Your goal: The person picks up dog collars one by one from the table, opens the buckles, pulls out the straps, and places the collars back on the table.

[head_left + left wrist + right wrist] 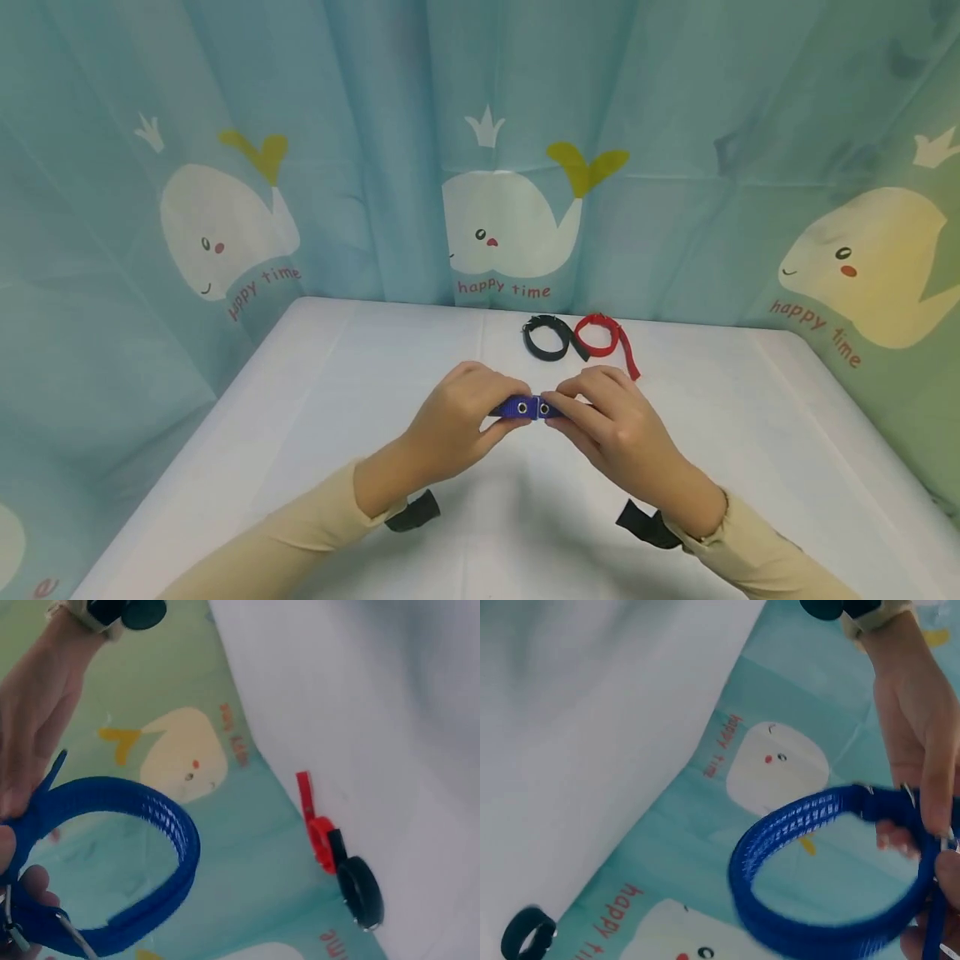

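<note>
Both hands hold a blue buckle collar (514,407) above the middle of the white table. My left hand (465,417) pinches its band on the left of the metal buckle, thumb below and fingers on top. From the other side, my right hand (618,425) pinches the band just right of the buckle. Two metal-rimmed holes face up between the fingertips. The left wrist view shows the collar (112,793) bent into a closed loop, with a strap end sticking up. In the right wrist view the loop (799,937) hangs beyond the fingers, which partly hide the buckle.
A black collar (528,338) and a red collar (628,357) lie coiled side by side near the back edge of the white table (360,358). Behind stands a blue-green curtain (390,150) printed with whales. Dark straps (416,510) show beside the sleeves.
</note>
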Motion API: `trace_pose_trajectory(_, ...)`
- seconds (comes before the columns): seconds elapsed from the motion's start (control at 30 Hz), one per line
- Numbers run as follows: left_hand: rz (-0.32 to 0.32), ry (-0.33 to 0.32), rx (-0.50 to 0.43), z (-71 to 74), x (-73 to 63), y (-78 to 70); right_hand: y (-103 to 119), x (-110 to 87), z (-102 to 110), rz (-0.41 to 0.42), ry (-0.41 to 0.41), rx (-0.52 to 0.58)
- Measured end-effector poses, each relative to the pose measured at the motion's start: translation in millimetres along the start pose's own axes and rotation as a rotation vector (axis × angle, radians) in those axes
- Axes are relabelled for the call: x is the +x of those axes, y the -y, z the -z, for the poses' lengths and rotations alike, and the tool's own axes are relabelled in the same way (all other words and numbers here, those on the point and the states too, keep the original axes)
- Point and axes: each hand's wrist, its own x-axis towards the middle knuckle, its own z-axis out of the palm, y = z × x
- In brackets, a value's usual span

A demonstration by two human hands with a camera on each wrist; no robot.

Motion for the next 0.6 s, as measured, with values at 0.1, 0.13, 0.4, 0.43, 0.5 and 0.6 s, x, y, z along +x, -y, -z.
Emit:
trace_pose_trajectory(0.1, -0.063, -0.011, 0.051, -1.6, -0.3, -0.8, 0.1, 1.1, -2.2, 0.033, -0.026, 0.002)
trace_pose_trajectory(0.13, -0.086, -0.02, 0.077, -2.1, -0.8, -0.6, -0.5, 0.4, -1.8, 0.025, -0.019, -0.009)
trace_pose_trajectory(0.4, -0.22, -0.058, 0.216, 5.6, -2.7, 1.4, -13.9, -8.8, 3.0, 0.057, -0.007, -0.106)
trace_pose_trajectory(0.43, -0.222, -0.05, 0.221, 5.6, -2.8, 1.7, -14.8, -8.9, 2.4, 0.084, -0.022, -0.11)
trace_pose_trajectory(0.5, -0.215, -0.031, 0.212, 4.5, -2.8, 2.1, -15.0, -8.6, 0.5, 0.125, -0.045, -0.119)
trace_pose_trajectory(0.6, -0.2, -0.006, 0.169, 1.4, -2.6, 1.4, -12.0, -7.7, -2.3, 0.155, -0.04, -0.127)
